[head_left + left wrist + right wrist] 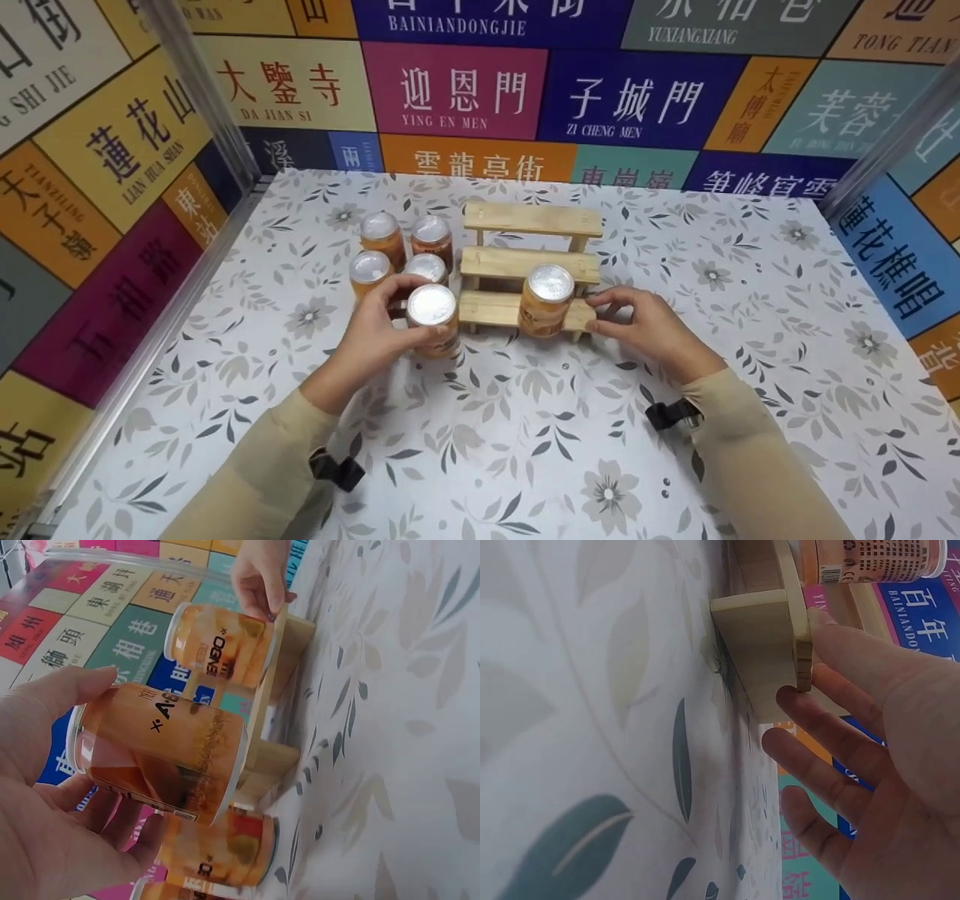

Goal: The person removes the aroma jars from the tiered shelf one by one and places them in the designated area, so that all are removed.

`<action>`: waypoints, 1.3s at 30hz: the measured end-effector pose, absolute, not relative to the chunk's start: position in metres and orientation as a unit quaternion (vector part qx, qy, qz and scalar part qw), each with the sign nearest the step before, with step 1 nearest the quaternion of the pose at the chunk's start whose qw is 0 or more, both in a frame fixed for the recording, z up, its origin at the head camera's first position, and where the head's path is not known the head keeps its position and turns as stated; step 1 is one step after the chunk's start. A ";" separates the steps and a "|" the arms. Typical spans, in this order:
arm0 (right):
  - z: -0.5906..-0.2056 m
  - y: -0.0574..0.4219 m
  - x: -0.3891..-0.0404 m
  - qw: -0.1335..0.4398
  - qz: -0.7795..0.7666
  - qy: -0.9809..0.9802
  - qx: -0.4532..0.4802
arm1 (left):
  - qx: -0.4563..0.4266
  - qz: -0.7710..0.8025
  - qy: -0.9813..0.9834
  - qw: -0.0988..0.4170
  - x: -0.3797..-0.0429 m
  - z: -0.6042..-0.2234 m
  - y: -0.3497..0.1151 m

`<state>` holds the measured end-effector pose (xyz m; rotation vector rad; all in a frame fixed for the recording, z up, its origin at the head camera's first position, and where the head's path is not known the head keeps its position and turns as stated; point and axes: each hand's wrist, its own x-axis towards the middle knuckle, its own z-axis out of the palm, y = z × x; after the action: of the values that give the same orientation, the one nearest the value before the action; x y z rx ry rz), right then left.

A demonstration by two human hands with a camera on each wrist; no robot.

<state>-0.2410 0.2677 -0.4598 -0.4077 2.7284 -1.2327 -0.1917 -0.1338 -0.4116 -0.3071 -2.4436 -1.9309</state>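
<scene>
My left hand (382, 321) grips an orange drink can (161, 750) with a silver lid, thumb on one side and fingers round the other. The can is left of the three-step wooden shelf (529, 264), slightly raised in the left wrist view. A similar can (546, 301) stands upright on the shelf's lowest step, towards its right end. At that end my right hand (637, 326) holds the board between thumb and fingers; the right wrist view shows the thumb by the top face and a fingertip (789, 696) at the lower edge.
Several more orange cans, among them one at the back left (381, 236), stand upright in a cluster left of the shelf. A floral cloth (480, 450) covers the table. Panels with printed place names (450, 90) enclose the back and sides.
</scene>
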 end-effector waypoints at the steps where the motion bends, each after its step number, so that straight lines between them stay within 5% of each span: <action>1: -0.460 0.268 -0.240 0.061 -0.408 0.901 -0.134 | -0.094 -0.616 -0.782 0.008 -0.190 -0.413 -0.137; 39: -0.460 0.267 -0.238 0.070 -0.407 0.903 -0.115 | -0.035 -0.608 -0.793 -0.010 -0.196 -0.449 -0.157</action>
<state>-0.2378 0.2667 -0.4598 -0.3475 2.7180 -1.2238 -0.1958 -0.1569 -0.4489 -0.1094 -2.5083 -1.9207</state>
